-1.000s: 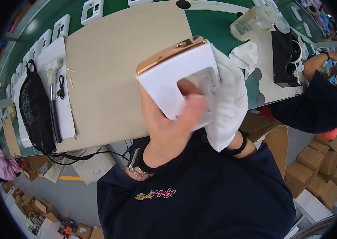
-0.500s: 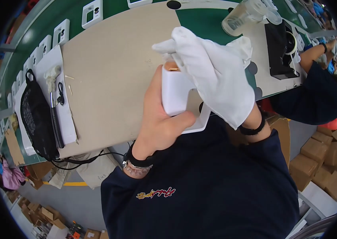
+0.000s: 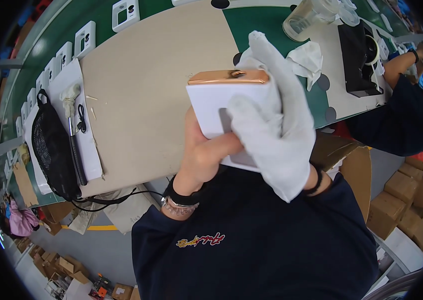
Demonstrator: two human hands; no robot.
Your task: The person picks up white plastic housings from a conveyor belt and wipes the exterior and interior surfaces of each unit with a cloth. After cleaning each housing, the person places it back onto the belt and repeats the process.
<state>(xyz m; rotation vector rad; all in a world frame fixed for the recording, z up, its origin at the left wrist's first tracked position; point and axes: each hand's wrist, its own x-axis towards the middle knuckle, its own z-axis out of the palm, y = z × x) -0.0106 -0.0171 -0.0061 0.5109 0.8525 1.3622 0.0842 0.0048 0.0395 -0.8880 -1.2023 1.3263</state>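
A white plastic housing with a shiny copper-coloured end strip is held up over the near edge of the table. A dark round spot shows on the strip. My bare left hand grips the housing's lower left side, its thumb across the front and its fingers hidden behind. On the right, my right hand, in a white cloth glove, wraps round the housing's side. The gloved thumb presses on the front face, while the fingers point up along the far edge, partly hiding the end.
At left, a black mesh pouch, a brush and a small coiled cable lie on white paper. White panels line the green far strip. At right are a clear jar, a white cloth, a black box and a co-worker's arm.
The housing has turned so its broad face and the whole copper strip show. My gloved hand has moved from over its top to its right side, with its thumb now on the face.
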